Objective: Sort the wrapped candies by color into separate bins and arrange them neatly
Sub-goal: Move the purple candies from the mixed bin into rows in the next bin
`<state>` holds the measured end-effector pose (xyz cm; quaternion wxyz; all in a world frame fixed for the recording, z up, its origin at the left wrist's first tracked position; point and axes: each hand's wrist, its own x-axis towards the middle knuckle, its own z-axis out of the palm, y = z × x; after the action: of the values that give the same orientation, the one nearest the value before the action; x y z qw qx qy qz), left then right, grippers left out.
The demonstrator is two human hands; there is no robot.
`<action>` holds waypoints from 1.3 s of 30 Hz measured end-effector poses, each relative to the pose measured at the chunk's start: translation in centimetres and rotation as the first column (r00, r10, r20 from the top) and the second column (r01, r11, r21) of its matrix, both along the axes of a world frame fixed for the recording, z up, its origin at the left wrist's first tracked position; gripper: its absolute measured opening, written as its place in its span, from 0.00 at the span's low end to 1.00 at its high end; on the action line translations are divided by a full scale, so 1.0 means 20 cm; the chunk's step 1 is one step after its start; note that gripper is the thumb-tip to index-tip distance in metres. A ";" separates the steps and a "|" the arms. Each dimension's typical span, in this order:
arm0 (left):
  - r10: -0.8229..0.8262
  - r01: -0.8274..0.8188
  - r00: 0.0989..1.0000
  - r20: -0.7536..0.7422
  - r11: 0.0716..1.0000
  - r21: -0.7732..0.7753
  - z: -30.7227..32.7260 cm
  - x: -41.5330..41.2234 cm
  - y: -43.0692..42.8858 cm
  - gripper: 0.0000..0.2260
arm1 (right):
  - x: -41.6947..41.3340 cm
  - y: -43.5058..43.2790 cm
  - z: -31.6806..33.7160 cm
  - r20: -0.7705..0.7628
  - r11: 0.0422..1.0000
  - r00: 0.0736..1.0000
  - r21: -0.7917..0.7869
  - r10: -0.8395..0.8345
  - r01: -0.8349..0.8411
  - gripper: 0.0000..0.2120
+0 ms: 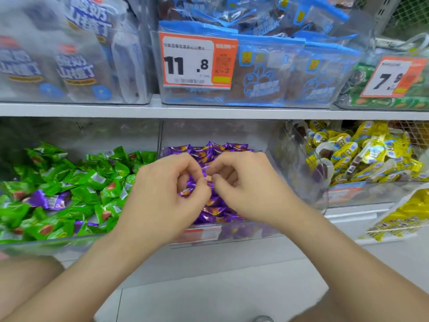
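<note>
Fingers (pixel 185 162) of the left hand (pixel 167 196) curl inward, thumb and forefinger pinching a purple candy (pixel 208 177); the right hand (pixel 248 189) meets it from the other side, its curled fingertips nipping the same wrapper; both hover over the heap of purple candies (pixel 216 212) in the middle bin (pixel 246 232), whose clear front wall lies just beneath the wrists; open air lies between the knuckles and the white shelf edge (pixel 209 112) above. Left of the fingers the left bin (pixel 46 246) holds green candies (pixel 88 182), with a stray purple candy (pixel 46 201) lying among them; right of the fingers, past a clear divider, the right bin (pixel 362 194) holds yellow packets (pixel 362 154). Below the arms shows pale floor (pixel 209 298). Above the fingers an orange price tag (pixel 197 60) reads 11.8 on a bin of blue bags (pixel 278 70); a second tag (pixel 394 77) begins with 7.
</note>
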<state>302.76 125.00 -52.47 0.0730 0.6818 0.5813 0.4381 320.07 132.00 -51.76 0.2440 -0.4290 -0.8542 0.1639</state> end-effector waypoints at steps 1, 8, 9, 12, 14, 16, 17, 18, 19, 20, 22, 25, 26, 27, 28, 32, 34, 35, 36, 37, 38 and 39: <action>0.071 -0.071 0.997 -0.002 0.997 -0.026 0.01 -0.07 -0.01 0.05 | -0.08 -0.03 0.01 -0.023 0.999 0.999 0.004 0.042 -0.041 0.09; 0.312 -0.473 0.872 -0.378 0.737 -0.482 -0.08 -0.74 0.00 0.05 | -0.52 -0.08 0.00 0.161 0.941 0.941 0.116 0.299 -0.319 0.15; 0.236 -0.468 0.869 -0.435 0.680 -0.565 -0.10 -0.82 -0.01 0.04 | -0.59 -0.06 -0.03 0.274 0.928 0.913 0.135 0.301 -0.346 0.15; -0.035 -0.342 0.904 -0.426 0.539 -0.770 -0.14 -0.96 -0.02 0.16 | -0.77 -0.03 -0.06 0.540 0.887 0.807 0.218 0.238 -0.407 0.11; -0.081 -0.244 0.941 -0.328 0.510 -0.825 -0.14 -0.99 -0.02 0.22 | -0.86 -0.04 -0.05 0.582 0.907 0.763 0.098 0.281 -0.409 0.12; -0.125 -0.219 0.937 -0.326 0.516 -0.828 -0.14 -1.01 0.00 0.20 | -0.93 -0.04 -0.06 0.648 0.922 0.688 -0.059 0.328 -0.384 0.24; -0.151 -0.222 0.929 -0.338 0.503 -0.835 -0.14 -1.01 0.02 0.19 | -0.96 -0.04 -0.07 0.688 0.923 0.651 -0.071 0.320 -0.379 0.30; -0.167 -0.223 0.925 -0.342 0.491 -0.842 -0.15 -1.02 0.03 0.17 | -0.99 -0.03 -0.08 0.723 0.926 0.622 -0.066 0.301 -0.371 0.34; -0.197 -0.230 0.913 -0.356 0.474 -0.850 -0.16 -1.03 0.04 0.12 | -1.02 -0.01 -0.11 0.739 0.929 0.605 -0.076 0.296 -0.361 0.38; -0.236 -0.237 0.896 -0.375 0.460 -0.856 -0.17 -1.03 0.05 0.10 | -1.04 0.01 -0.12 0.746 0.933 0.591 -0.116 0.308 -0.340 0.40; -0.315 -0.265 0.848 -0.427 0.446 -0.855 -0.19 -1.04 0.04 0.17 | -1.08 0.05 -0.12 0.748 0.923 0.551 -0.227 0.370 -0.311 0.44; -0.311 -0.262 0.845 -0.435 0.469 -0.843 -0.22 -1.04 0.04 0.16 | -1.10 0.10 -0.11 0.732 0.883 0.505 -0.308 0.458 -0.354 0.44; -0.301 -0.254 0.852 -0.429 0.479 -0.840 -0.24 -1.04 0.05 0.15 | -1.10 0.11 -0.11 0.713 0.867 0.504 -0.328 0.487 -0.374 0.43; -0.301 -0.254 0.851 -0.431 0.483 -0.838 -0.24 -1.04 0.05 0.16 | -1.09 0.11 -0.12 0.680 0.851 0.518 -0.354 0.519 -0.388 0.42; -0.305 -0.255 0.847 -0.436 0.487 -0.835 -0.25 -1.04 0.05 0.17 | -1.08 0.11 -0.13 0.652 0.843 0.538 -0.370 0.535 -0.390 0.40; -0.277 -0.252 0.849 -0.450 0.537 -0.805 -0.22 -1.05 0.05 0.18 | -1.06 0.08 -0.12 0.618 0.827 0.559 -0.330 0.553 -0.455 0.28; -0.199 -0.267 0.867 -0.456 0.587 -0.764 -0.20 -1.06 0.04 0.18 | -1.05 0.06 -0.13 0.627 0.791 0.499 -0.362 0.598 -0.493 0.24; -0.163 -0.268 0.876 -0.455 0.618 -0.739 -0.19 -1.06 0.03 0.16 | -1.05 0.06 -0.14 0.625 0.777 0.483 -0.369 0.613 -0.510 0.22; -0.131 -0.263 0.888 -0.441 0.643 -0.719 -0.19 -1.07 0.03 0.15 | -1.05 0.06 -0.15 0.619 0.770 0.479 -0.371 0.622 -0.520 0.19; -0.101 -0.249 0.906 -0.412 0.660 -0.709 -0.18 -1.08 0.02 0.14 | -1.05 0.06 -0.16 0.608 0.765 0.486 -0.367 0.627 -0.529 0.16; -0.083 -0.230 0.922 -0.378 0.667 -0.709 -0.17 -1.08 0.01 0.15 | -1.05 0.06 -0.17 0.595 0.766 0.501 -0.360 0.628 -0.532 0.13; -0.078 -0.211 0.933 -0.351 0.671 -0.710 -0.17 -1.08 0.01 0.15 | -1.05 0.06 -0.18 0.575 0.769 0.526 -0.348 0.626 -0.536 0.11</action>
<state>281.25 125.11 -55.82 0.2203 0.6385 0.7364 0.0389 299.06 133.13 -55.39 -0.1724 -0.1623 -0.9633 0.1264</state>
